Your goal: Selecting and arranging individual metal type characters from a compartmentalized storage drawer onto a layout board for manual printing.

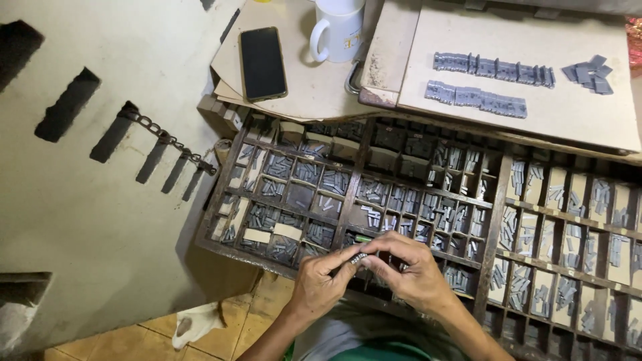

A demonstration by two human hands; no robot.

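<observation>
Both hands met over the near edge of the wooden type case (pixel 348 200). The left hand (pixel 319 284) pinched a short row of metal type pieces (pixel 358 257), and the right hand (pixel 411 267) closed its fingertips on the same row. Two finished lines of type (pixel 478 83) already lay on the board (pixel 602 117) beyond the case, with a few loose pieces beside them. Much of that board was bare.

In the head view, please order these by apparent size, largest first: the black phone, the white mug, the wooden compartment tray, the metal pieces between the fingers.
1. wooden compartment tray
2. black phone
3. white mug, cut by the frame edge, so unsure against the phone
4. metal pieces, held by both hands
</observation>
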